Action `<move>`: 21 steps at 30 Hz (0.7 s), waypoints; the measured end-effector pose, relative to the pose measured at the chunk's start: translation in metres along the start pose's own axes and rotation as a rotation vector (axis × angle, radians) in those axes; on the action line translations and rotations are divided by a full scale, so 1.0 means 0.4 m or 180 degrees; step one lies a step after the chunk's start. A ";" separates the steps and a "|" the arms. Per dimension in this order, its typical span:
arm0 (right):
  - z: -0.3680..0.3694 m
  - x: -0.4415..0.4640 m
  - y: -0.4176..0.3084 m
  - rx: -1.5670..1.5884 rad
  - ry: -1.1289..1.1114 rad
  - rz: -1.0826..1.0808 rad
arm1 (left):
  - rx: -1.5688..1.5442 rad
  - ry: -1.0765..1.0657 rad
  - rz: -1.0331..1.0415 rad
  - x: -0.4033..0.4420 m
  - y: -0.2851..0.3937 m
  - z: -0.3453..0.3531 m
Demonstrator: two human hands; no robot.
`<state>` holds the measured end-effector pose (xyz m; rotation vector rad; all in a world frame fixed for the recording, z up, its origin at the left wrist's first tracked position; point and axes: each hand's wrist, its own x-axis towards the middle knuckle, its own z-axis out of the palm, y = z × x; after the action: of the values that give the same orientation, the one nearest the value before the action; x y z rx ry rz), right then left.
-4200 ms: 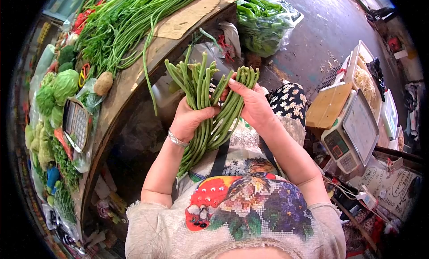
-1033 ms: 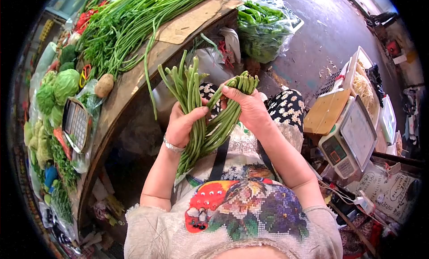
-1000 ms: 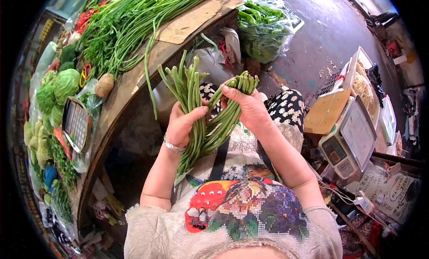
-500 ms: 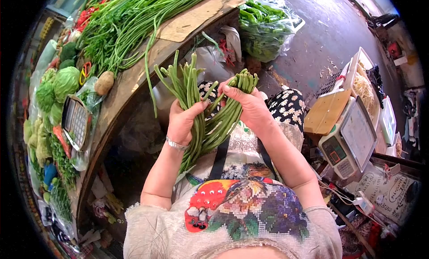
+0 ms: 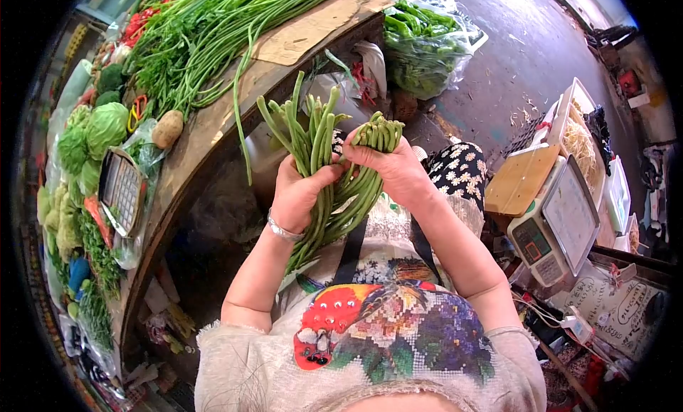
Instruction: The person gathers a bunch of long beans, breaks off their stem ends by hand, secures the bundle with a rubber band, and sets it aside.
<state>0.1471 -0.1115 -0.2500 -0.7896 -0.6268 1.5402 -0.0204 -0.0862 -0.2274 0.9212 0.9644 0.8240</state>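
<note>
Long green beans point(image 5: 324, 206) hang in two bunches over my lap, their lower ends running together toward my shirt. My left hand point(image 5: 299, 191), with a silver bracelet at the wrist, is wrapped round the left bunch, thumb across the front. The tips of this bunch fan out above the fist. My right hand point(image 5: 388, 166) grips the right bunch just below its evenly gathered tips, thumb over the front. Both hands are close together, the thumb of the left near the fingers of the right. Some fingers are hidden behind the beans.
A curved wooden table point(image 5: 206, 145) on the left bears leafy stalks point(image 5: 206, 42), a cabbage point(image 5: 107, 127), a potato point(image 5: 168, 129) and a calculator point(image 5: 122, 191). Green peppers in a plastic bag point(image 5: 427, 49) stand beyond. At right are a scale point(image 5: 558, 223) and a wooden board point(image 5: 523, 178).
The right hand has shifted slightly left, toward the left hand, and its bunch's tips now tilt toward me. The left hand has moved slightly right with its bunch.
</note>
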 end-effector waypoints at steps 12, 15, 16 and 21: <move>-0.012 0.001 0.014 0.1014 -0.0273 -0.0173 | 0.0193 -0.0404 -0.0192 0.006 0.027 -0.040; -0.005 0.004 0.007 0.0601 0.0105 -0.0001 | 0.0251 -0.0470 -0.0120 0.008 0.021 -0.035; -0.003 0.005 0.008 0.0600 0.0116 -0.0002 | 0.0374 -0.0476 -0.0050 0.008 0.018 -0.032; 0.000 0.011 0.019 0.0243 -0.0045 -0.0189 | 0.0634 -0.0785 -0.0066 0.012 -0.001 -0.015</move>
<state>0.1420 -0.1082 -0.2565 -0.6973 -0.5933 1.5078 -0.0245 -0.0807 -0.2308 1.1536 0.8480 0.5871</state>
